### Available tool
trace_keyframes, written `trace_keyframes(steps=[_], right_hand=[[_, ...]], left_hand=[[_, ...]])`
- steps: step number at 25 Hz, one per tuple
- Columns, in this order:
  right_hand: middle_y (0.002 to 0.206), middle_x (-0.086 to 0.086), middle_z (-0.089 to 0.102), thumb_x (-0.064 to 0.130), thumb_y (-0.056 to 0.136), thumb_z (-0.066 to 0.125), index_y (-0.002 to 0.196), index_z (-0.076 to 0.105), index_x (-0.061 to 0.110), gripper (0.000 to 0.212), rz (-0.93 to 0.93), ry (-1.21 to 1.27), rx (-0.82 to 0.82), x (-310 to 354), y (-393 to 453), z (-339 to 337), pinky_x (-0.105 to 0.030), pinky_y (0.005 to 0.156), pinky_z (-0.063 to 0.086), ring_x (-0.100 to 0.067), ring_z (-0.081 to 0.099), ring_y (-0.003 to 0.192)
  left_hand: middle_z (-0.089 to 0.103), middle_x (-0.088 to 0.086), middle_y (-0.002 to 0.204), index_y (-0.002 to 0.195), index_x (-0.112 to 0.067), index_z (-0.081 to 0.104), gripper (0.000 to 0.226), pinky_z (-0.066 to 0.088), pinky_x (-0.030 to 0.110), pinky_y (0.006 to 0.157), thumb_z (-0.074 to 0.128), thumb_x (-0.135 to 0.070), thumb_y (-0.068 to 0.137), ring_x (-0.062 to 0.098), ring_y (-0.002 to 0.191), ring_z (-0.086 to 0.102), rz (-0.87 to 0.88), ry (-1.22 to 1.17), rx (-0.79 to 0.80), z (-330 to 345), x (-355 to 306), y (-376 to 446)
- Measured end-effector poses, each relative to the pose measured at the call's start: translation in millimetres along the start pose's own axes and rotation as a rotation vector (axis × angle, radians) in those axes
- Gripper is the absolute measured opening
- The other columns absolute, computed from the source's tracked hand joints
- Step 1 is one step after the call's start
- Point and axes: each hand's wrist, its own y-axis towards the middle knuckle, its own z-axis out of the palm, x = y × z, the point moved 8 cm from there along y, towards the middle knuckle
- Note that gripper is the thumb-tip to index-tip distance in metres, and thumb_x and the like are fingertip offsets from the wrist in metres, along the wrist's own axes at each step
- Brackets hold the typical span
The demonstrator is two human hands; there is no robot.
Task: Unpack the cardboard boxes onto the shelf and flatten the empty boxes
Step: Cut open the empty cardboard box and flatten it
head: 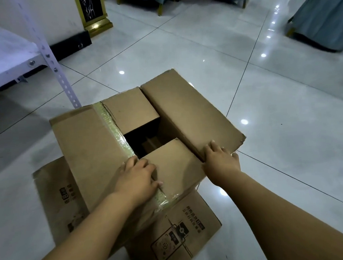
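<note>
Your left hand (138, 176) curls its fingers over the taped flap of the cardboard box (100, 153) on the floor (274, 108) beside the shelf (10, 58), your right hand (221, 160) gripping the raised right flap (189, 113).

Glossy tiled floor (241, 46) under flattened cardboard box (184, 236), shelf (49, 54).
</note>
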Motion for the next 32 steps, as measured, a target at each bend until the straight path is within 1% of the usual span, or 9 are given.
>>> trace_keyframes(steps=[2,5,10,15,23,25,28,30,32], right_hand=[[0.142,-0.003,0.037,0.019,0.097,0.047,0.128,0.04,0.018,0.032,-0.022,0.108,0.019,-0.6,6.3,8.3,-0.042,0.088,0.041,-0.03,0.046,0.116],[0.119,-0.004,0.051,0.012,0.096,0.043,0.115,0.045,0.017,0.019,-0.027,0.193,0.025,1.2,12.6,15.8,-0.034,0.068,0.042,-0.026,0.05,0.093],[0.1,-0.003,0.046,0.007,0.092,0.044,0.123,0.043,0.015,0.032,0.025,0.161,0.051,5.7,13.5,17.2,-0.035,0.068,0.04,-0.025,0.048,0.091],[0.117,-0.009,0.049,0.001,0.087,0.051,0.127,0.043,0.014,0.043,0.091,0.146,-0.012,6.6,12.2,8.7,-0.037,0.074,0.048,-0.028,0.053,0.099],[0.12,-0.008,0.05,0.006,0.09,0.052,0.135,0.038,0.016,0.048,0.043,0.132,0.038,27.0,7.7,8.1,-0.033,0.07,0.044,-0.026,0.051,0.104],[0.134,-0.01,0.045,0.011,0.092,0.053,0.144,0.027,0.018,0.059,-0.03,0.126,0.022,35.6,3.6,4.4,-0.037,0.078,0.046,-0.029,0.047,0.115],[0.156,-0.007,0.022,0.031,0.096,0.053,0.152,0.015,0.023,0.068,-0.268,0.065,-0.026,57.7,-9.0,-0.3,-0.042,0.103,0.04,-0.031,0.025,0.14],[0.161,-0.001,0.007,0.043,0.096,0.05,0.153,0.012,0.029,0.07,-0.424,0.049,0.049,71.8,-21.5,7.3,-0.044,0.115,0.026,-0.029,0.008,0.147],[0.162,0.004,-0.001,0.049,0.095,0.048,0.153,0.009,0.034,0.071,-0.532,0.022,0.14,80.1,-32.2,16.9,-0.046,0.119,0.02,-0.025,-0.002,0.148]], left_hand=[[0.031,-0.007,0.15,0.139,-0.032,0.041,0.055,0.017,0.042,0.117,0.044,-0.059,0.091,0.025,0.141,0.012,0.006,0.014,-0.004,1.8,-0.1,1.3],[0.033,-0.008,0.149,0.138,-0.031,0.043,0.056,0.016,0.042,0.117,0.042,-0.061,0.09,0.024,0.141,0.012,0.019,0.012,-0.016,3.4,2.5,1.3],[0.035,-0.006,0.146,0.135,-0.027,0.047,0.057,0.016,0.041,0.117,0.037,-0.062,0.091,0.022,0.14,0.013,0.059,0.027,-0.041,0.8,3.9,-0.5],[0.038,-0.004,0.141,0.133,-0.025,0.048,0.054,0.017,0.036,0.116,0.033,-0.06,0.094,0.024,0.137,0.016,0.115,0.047,-0.077,-11.1,-4.4,-9.1],[0.036,-0.001,0.14,0.133,-0.024,0.045,0.051,0.018,0.035,0.113,0.034,-0.056,0.095,0.028,0.136,0.013,0.103,0.062,-0.045,-15.7,3.9,-20.8],[0.035,-0.001,0.142,0.133,-0.024,0.045,0.051,0.021,0.037,0.114,0.036,-0.055,0.095,0.029,0.137,0.013,0.095,0.049,-0.013,-10.6,7.0,-19.1],[0.033,0.001,0.146,0.137,-0.022,0.043,0.052,0.016,0.037,0.116,0.035,-0.053,0.096,0.03,0.14,0.011,0.113,0.079,-0.018,-5.8,4.7,-19.4],[0.031,0.003,0.148,0.139,-0.021,0.041,0.057,0.012,0.037,0.116,0.035,-0.057,0.095,0.028,0.142,0.01,0.128,0.11,-0.037,-5.3,0.7,-22.1],[0.025,0.005,0.15,0.14,-0.026,0.039,0.068,0.01,0.041,0.117,0.039,-0.068,0.087,0.027,0.142,0.005,0.129,0.097,-0.002,-2.6,-0.9,-25.8]])
